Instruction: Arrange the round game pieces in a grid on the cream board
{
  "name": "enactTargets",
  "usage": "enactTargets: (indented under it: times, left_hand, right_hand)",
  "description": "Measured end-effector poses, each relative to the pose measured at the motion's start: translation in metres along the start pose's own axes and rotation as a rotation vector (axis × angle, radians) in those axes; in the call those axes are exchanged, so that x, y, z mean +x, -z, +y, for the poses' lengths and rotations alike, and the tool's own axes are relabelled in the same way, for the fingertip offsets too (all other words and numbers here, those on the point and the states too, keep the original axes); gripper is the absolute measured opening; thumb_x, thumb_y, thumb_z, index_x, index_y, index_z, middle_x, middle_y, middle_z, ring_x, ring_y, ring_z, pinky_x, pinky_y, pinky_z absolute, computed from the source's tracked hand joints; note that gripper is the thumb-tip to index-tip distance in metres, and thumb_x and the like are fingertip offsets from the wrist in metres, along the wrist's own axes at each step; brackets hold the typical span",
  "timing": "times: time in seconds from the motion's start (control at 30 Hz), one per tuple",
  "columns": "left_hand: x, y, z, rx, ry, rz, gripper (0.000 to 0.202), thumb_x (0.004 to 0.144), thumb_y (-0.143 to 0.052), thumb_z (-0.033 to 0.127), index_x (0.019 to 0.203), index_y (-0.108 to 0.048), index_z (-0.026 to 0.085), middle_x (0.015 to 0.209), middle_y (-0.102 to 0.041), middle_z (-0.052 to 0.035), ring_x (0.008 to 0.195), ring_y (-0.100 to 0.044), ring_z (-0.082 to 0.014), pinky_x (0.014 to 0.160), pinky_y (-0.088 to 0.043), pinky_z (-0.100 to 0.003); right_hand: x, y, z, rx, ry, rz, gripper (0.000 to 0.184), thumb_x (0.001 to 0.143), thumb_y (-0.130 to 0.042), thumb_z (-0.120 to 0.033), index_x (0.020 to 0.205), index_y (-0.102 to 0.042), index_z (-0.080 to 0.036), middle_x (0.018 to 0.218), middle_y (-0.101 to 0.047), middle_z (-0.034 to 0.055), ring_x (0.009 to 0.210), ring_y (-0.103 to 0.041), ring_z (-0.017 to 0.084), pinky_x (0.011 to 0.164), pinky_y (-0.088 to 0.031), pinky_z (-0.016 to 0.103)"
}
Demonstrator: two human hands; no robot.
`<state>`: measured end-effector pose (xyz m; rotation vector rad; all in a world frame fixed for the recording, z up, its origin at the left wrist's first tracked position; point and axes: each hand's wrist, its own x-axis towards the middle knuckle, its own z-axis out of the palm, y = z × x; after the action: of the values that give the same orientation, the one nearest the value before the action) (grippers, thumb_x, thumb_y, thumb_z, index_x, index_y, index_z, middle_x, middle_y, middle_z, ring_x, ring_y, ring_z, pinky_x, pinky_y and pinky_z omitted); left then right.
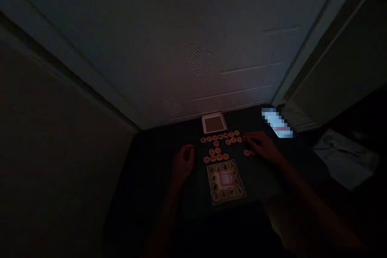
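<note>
Round Chinese chess pieces [219, 157] with red marks lie in short rows on a dark tabletop. My right hand [262, 145] reaches in from the right, its thumb and fingers drawn together at the right end of a row. A Chinese chess piece seems to be at those fingertips, though the dim light blurs it. Two more pieces [247, 152] lie just below that hand, one partly covered. Left of the rows, my left hand [184, 159] rests on the table, its fingers curled in a loose fist. A square tray [243, 197] nearer me holds dark-marked pieces around a pink square.
Behind the rows stands a white-rimmed square lid or box [203, 125]. A lit phone [278, 123] lies at the back right. Pale sheets or a bag [344, 159] sit to the right. A pale panel with a heart pattern [199, 59] rises behind the table [151, 161].
</note>
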<state>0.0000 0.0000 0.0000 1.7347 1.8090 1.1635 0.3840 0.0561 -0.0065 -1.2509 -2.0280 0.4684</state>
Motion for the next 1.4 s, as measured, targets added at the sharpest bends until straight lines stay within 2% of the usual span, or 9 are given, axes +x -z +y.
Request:
enactTargets:
  times: [0.23,0.57,1.4]
  left_hand:
    - [0.0022,-0.0003,0.0018,0.015,0.001,0.011,0.029,0.094,-0.057,0.042,0.109,-0.07,0.021,0.091,-0.075,-0.0051,0.079,-0.07,-0.0204,0.076,-0.056,-0.033]
    - [0.0035,0.0002,0.0032,0.0,-0.022,0.023,0.027,0.094,-0.057,0.04,0.107,-0.07,0.02,0.087,-0.074,-0.005,0.075,-0.07,-0.0194,0.072,-0.056,-0.032]
    - [0.0014,0.0005,0.0043,-0.025,0.005,0.025,0.025,0.094,-0.058,0.039,0.106,-0.07,0.021,0.089,-0.075,-0.0052,0.079,-0.071,-0.0198,0.075,-0.057,-0.032]
  right_hand:
    - [-0.0004,0.0025,-0.0005,0.001,-0.028,0.017,0.025,0.097,-0.058,-0.039,0.112,-0.076,-0.029,0.118,-0.077,0.0041,0.112,-0.068,0.028,0.099,-0.052,0.048]
    - [0.0011,0.0016,-0.0035,-0.008,-0.029,0.033,0.026,0.096,-0.057,-0.039,0.109,-0.078,-0.029,0.114,-0.078,0.0051,0.109,-0.069,0.029,0.097,-0.054,0.048]
    - [-0.0013,0.0017,-0.0023,-0.024,-0.043,0.044,0.027,0.096,-0.059,-0.041,0.111,-0.077,-0.029,0.115,-0.077,0.0052,0.109,-0.069,0.028,0.097,-0.055,0.048]
